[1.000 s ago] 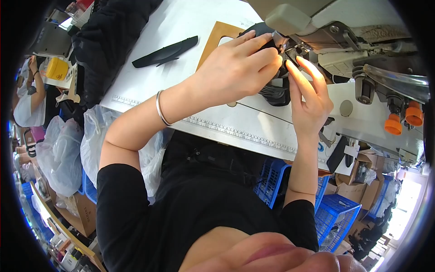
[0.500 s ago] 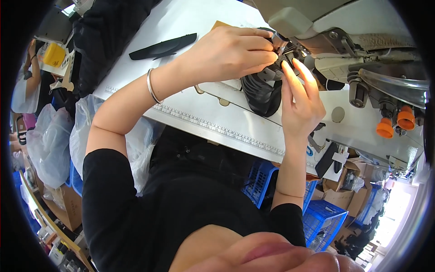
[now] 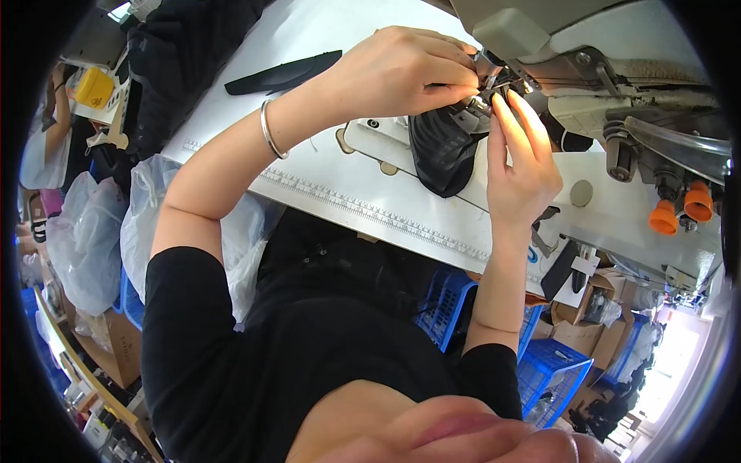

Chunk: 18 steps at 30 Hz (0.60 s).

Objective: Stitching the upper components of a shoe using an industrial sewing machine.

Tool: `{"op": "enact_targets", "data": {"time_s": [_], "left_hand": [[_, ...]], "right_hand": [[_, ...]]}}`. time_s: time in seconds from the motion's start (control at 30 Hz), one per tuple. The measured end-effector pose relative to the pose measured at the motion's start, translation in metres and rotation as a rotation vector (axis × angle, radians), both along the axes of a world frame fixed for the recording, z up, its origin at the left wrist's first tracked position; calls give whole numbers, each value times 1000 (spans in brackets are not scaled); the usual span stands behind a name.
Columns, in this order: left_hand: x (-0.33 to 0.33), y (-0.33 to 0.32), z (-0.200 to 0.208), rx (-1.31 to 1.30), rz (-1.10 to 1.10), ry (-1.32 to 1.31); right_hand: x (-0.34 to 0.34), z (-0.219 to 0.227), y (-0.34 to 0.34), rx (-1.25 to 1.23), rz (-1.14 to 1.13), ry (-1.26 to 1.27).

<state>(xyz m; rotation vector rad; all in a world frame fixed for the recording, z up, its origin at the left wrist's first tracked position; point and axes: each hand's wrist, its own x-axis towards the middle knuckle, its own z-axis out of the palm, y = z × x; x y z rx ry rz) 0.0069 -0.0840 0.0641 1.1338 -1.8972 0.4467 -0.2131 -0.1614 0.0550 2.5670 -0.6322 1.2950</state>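
A black fabric piece (image 3: 444, 154), curved like a shoe upper, lies on the bed of a sewing machine (image 3: 567, 54). Its far end runs in beneath the needle area, where a small light shines. My left hand (image 3: 413, 73), with a silver bangle at the wrist, is closed, thumb and fingertips pinched at that end beside the presser foot. From the right, my right hand (image 3: 525, 166) pinches the same end with thumb and fingers drawn together. The exact grip of both hands is partly hidden by the fingers and machine parts.
A flat black piece (image 3: 284, 72) lies at the left on the white table (image 3: 370, 181), whose front edge carries a ruler strip. Orange cups (image 3: 698, 201) hang at the right. Blue crates (image 3: 552, 374), plastic bags (image 3: 85, 239) and cardboard boxes stand around. Another person's arm (image 3: 58, 127) shows far left.
My left hand has shifted slightly away from me, covering a tan patch seen behind it before. The right hand stays at the needle area. The whole view has shifted a little.
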Motion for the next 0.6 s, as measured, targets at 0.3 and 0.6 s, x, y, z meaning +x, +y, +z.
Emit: {"op": "enact_targets", "data": {"time_s": [0.3,0.6], "left_hand": [[4,-3,1,-16,-53,0],[67,-8,-8,510,-180,488]], "right_hand": [[1,-1,0,-57,-5,-10],[0,-4,12,56,-9,-15]]}}
